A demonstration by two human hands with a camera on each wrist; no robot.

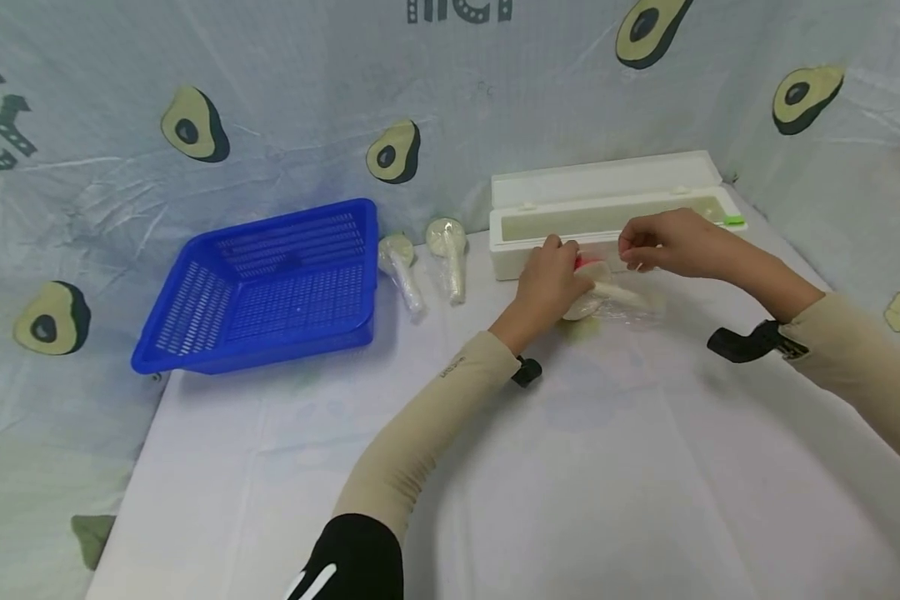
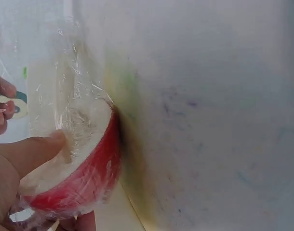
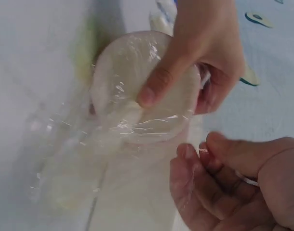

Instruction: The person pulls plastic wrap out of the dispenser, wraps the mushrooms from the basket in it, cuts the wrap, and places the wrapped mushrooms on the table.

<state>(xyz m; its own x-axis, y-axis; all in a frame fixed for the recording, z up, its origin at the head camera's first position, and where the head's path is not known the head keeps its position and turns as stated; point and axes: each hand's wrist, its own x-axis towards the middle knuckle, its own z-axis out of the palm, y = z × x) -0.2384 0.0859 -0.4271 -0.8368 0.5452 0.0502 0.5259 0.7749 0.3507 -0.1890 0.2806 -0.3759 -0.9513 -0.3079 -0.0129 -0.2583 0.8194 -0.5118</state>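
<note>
A small bowl [image 2: 103, 163], red outside and white inside, is covered in clear plastic film [image 3: 65, 159]. My left hand [image 1: 546, 283] grips the bowl's rim, thumb inside on a pale, handle-like piece [image 1: 618, 296] that points right across the table. What that piece is, the film and thumb partly hide. To the right, my right hand [image 1: 678, 243] is raised at the front of a long white box [image 1: 547, 258]. Its thumb and fingertip pinch a thin bit of the clear film, seen in the right wrist view. The box's lid [image 1: 607, 179] stands raised at the back.
Left of the box lie two film-wrapped pieces, each with a round head and a handle: one wrapped piece [image 1: 453, 258] and another wrapped piece [image 1: 403, 271]. A blue plastic basket [image 1: 258, 358] stands farther left. A green tab [image 1: 733, 221] sits at the box's right end.
</note>
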